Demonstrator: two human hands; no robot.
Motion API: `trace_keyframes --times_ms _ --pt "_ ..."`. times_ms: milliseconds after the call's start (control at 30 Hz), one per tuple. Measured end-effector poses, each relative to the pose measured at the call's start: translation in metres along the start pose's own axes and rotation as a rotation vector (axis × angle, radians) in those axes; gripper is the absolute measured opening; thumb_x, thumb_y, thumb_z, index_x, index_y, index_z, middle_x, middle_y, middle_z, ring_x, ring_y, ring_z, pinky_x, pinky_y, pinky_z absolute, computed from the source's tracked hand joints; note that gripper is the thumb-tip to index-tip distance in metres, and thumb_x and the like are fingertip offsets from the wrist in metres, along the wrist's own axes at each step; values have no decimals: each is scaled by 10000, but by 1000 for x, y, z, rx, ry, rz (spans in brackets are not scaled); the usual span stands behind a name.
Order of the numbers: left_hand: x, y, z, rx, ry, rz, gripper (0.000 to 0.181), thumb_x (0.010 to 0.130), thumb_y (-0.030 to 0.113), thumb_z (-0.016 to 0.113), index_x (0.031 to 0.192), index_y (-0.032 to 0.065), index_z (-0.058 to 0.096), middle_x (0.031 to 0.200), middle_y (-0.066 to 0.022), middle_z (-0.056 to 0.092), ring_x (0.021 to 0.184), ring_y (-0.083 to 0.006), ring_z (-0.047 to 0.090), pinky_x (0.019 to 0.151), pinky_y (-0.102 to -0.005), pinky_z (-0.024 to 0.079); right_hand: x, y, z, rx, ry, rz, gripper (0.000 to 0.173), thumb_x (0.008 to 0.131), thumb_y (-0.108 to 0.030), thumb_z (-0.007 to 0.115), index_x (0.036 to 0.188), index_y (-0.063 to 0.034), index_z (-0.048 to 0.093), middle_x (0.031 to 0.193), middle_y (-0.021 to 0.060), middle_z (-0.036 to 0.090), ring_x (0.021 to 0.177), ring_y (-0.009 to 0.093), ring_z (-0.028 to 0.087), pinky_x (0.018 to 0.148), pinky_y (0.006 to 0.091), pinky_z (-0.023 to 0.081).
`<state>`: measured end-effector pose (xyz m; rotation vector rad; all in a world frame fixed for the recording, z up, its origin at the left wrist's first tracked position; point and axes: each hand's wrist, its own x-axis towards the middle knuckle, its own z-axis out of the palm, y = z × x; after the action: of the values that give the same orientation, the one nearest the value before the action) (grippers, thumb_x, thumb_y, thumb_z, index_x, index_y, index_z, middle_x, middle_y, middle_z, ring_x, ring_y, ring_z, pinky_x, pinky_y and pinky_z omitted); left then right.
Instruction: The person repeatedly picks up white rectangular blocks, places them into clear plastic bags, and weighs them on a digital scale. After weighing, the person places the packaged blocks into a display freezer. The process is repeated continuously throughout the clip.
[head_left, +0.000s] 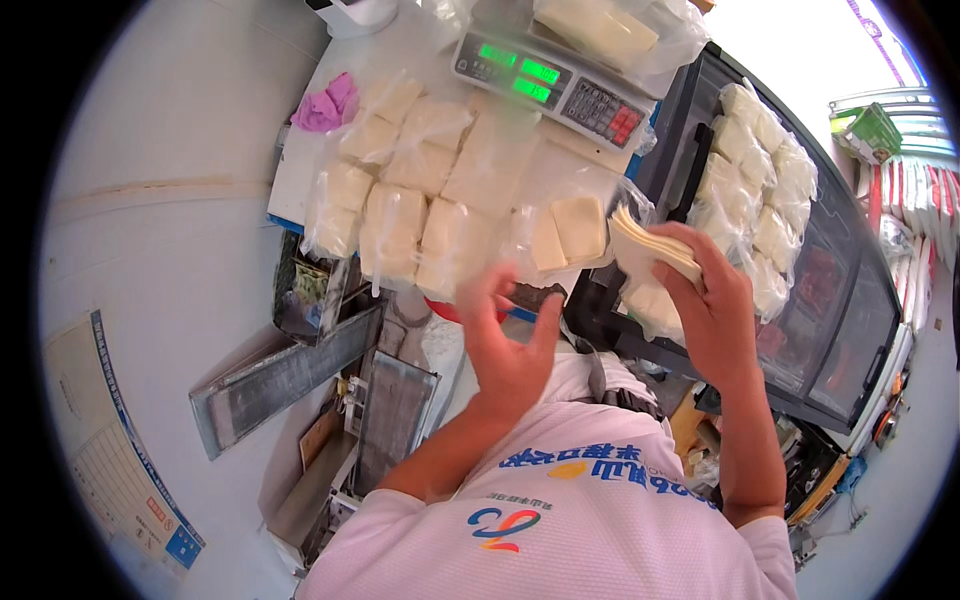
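My right hand (709, 296) grips a stack of thin, pale dough sheets (652, 244), raised at the right side of the worktable. The sheets fan slightly at their far end. My left hand (506, 352), blurred at the fingertips, hovers over the table's near edge with fingers apart and nothing visible in it. Between the hands and just beyond them, two cut stacks of dough sheets (576, 231) lie side by side in a clear plastic bag. Left of these, several bagged blocks of dough sheets (392, 229) cover the tabletop.
A digital scale (551, 86) with green displays stands at the back, bearing a bagged dough stack (600, 30). More bagged stacks (739, 172) rest on the dark-framed glass lid (832, 300) at right. A pink cloth (328, 103) lies at left. Metal trays (289, 379) lean below.
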<state>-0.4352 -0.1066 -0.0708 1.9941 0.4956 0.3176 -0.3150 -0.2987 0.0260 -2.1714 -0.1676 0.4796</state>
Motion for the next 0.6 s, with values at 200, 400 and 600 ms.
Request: trace_keyframes --times_ms 200,400,600 --pt "51 -37 22 -60 17 -68 378 1010 222 784 1285 4 644 1107 -54 692 1011 -155 634 871 -310 509 80 43 48 -300 -199 -362 291 948 19 670 1230 -50 682 1161 200 748 1073 470 679 887 522 547" --pt "54 -24 9 -598 -106 -340 156 1070 169 703 1098 17 685 889 -16 689 819 -91 622 818 -267 507 130 82 75 -539 -770 -321 380 958 -77 710 1337 -79 679 1145 212 742 1082 450 683 927 499 539" --pt "52 -20 4 -659 -104 -439 144 1063 155 704 1106 20 680 841 1 657 758 -67 587 732 -241 488 192 98 98 -743 -977 -352 503 971 -314 703 1430 -108 685 1164 199 777 1169 396 706 1013 511 536"
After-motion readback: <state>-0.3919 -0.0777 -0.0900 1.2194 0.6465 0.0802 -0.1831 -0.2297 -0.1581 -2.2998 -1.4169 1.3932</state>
